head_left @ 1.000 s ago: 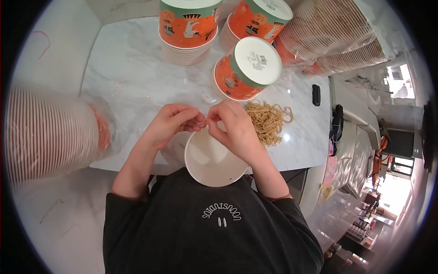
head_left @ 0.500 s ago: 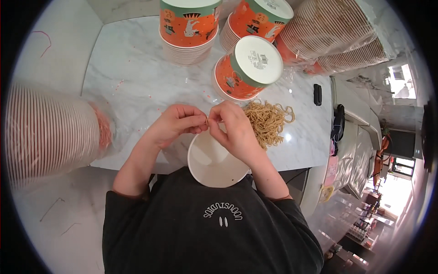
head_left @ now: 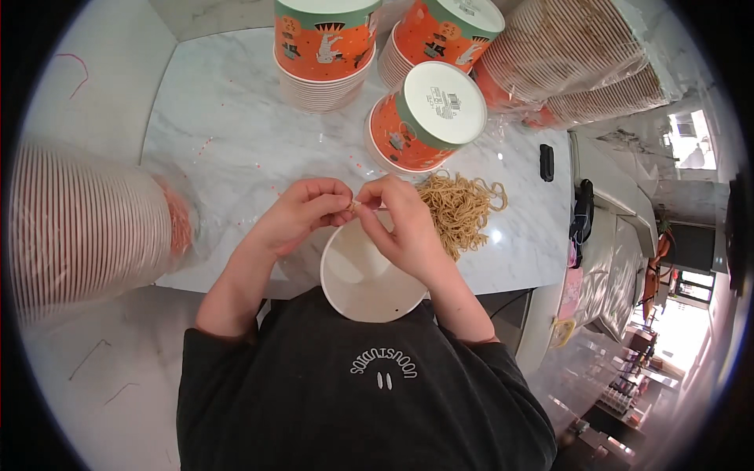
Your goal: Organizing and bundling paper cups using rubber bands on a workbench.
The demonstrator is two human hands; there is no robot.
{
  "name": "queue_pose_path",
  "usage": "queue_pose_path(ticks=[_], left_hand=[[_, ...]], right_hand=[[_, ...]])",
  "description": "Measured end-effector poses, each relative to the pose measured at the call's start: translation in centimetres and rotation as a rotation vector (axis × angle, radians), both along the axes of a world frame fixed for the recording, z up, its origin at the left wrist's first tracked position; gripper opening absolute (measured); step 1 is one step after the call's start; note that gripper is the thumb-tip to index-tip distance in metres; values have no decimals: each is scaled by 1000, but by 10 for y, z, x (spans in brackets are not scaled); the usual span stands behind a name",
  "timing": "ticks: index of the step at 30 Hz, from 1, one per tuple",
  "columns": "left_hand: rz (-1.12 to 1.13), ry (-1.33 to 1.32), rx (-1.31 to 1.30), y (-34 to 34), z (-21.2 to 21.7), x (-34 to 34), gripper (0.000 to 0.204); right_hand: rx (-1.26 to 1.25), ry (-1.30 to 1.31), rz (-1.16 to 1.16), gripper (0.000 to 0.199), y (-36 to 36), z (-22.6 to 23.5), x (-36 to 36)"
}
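Observation:
A paper bucket [head_left: 369, 286] leans at the table's near edge against my shirt, its white inside facing up toward me. Above its far rim my left hand [head_left: 302, 210] and my right hand [head_left: 399, 224] meet, both closed in a pinch. A short bit of tan cord [head_left: 354, 206] shows between the fingertips; the rest of it is hidden by the fingers. Just right of my right hand lies a tangled heap of tan cords [head_left: 462, 213]. The bucket's outer wall cannot be seen.
Upside-down orange and green buckets stand ahead, a left stack [head_left: 323, 47], a right stack [head_left: 444, 35] and a nearer one [head_left: 428, 118]. Plastic-wrapped bucket stacks lie at the left [head_left: 94, 235] and far right [head_left: 565, 55]. A small black object [head_left: 547, 162] rests near the table's right edge.
My fingertips have shifted slightly around the cord, and a bit more of it shows between them. The bucket has moved a touch to the left.

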State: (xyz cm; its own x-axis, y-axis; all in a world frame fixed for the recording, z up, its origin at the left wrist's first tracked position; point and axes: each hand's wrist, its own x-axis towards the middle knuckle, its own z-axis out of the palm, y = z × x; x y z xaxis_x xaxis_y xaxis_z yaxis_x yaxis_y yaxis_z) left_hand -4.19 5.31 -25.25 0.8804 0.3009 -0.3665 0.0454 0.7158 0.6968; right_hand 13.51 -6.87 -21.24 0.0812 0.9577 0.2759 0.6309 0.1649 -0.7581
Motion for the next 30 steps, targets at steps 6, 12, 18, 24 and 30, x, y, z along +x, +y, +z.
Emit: queue_pose_path(ticks=[6,12,18,24,30], left_hand=[[5,3,105,1,2,-3,12],[-1,-15,185,6,2,-6,9],[22,10,215,8,1,-9,10],[11,6,236,10,1,-11,9],[56,-9,345,10,4,-12,5]], right_hand=[[33,10,20,15,1,2,4],[23,21,72,16,1,2,7],[19,32,55,16,0,3,6],[-24,35,53,16,-2,4,9],[-38,37,43,13,-4,7,12]])
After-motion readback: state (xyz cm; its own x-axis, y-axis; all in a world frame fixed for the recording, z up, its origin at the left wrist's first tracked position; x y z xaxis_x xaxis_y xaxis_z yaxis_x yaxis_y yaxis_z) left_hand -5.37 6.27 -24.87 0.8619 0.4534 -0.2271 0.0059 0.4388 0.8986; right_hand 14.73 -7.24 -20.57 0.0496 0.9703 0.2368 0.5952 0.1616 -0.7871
